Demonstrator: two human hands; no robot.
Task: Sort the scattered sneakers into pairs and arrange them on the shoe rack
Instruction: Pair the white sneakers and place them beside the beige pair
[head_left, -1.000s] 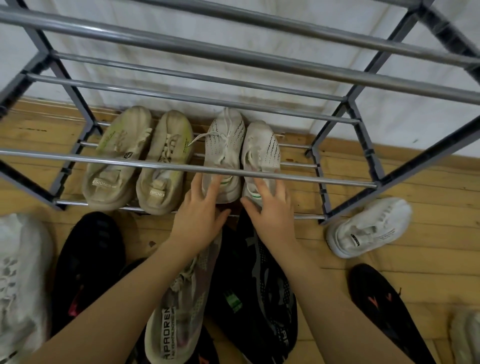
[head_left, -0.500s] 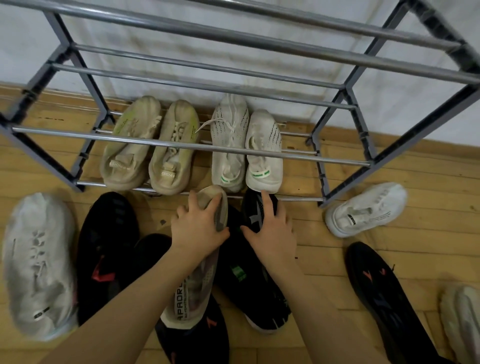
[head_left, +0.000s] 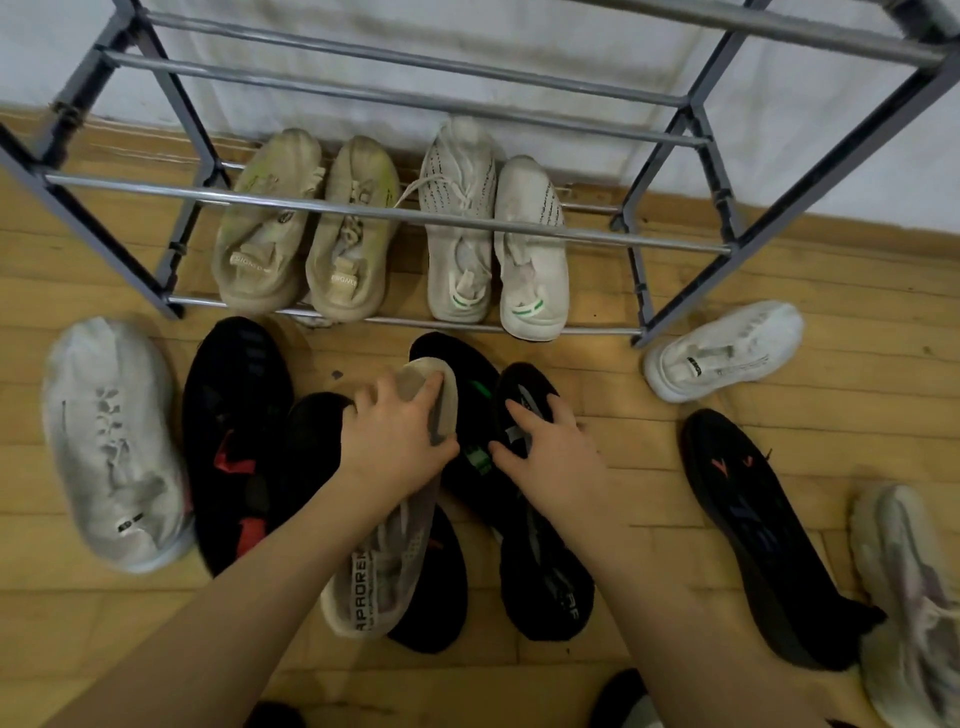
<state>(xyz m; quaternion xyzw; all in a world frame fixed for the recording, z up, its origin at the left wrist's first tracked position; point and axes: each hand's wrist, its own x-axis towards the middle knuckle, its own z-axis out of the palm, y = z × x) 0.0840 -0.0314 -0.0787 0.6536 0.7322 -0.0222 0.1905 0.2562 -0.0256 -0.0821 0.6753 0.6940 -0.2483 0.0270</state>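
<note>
We look down at both hands low over the sneaker pile on the wooden floor (head_left: 649, 457).

Left hand (head_left: 397, 441): fingers curled over the toe of a beige sneaker (head_left: 395, 561), gripping it; "APAORE…" lettering shows on its heel strip. This shoe lies on top of a black sneaker (head_left: 431, 587) under our left wrist.

Right hand (head_left: 556, 452): fingers and thumb curved around the toe of a black sneaker with grey markings (head_left: 545, 582), holding it. Between the two hands lies a black sneaker with a green tag (head_left: 470, 395), touching both held shoes.

Left of the left hand: a black sneaker with red accents (head_left: 234, 441), and beyond it a white sneaker (head_left: 111, 447), blurred.

Right of the right hand, well apart: a black sneaker with a red mark (head_left: 753, 530), with a pale sneaker (head_left: 914, 597) at its heel by the frame edge. Farther ahead on that side, a white sneaker (head_left: 722, 351) on its side, just beside the rack's front right leg.

Ahead of both hands: the grey metal shoe rack (head_left: 384, 210) against a white wall (head_left: 519, 57). Its bottom shelf holds two pairs, toes toward the wall: a beige pair (head_left: 306, 234) ahead of the left hand and a white pair with green heel stripes (head_left: 493, 239) ahead of the right. The pairs sit side by side; shoes within each pair touch
</note>
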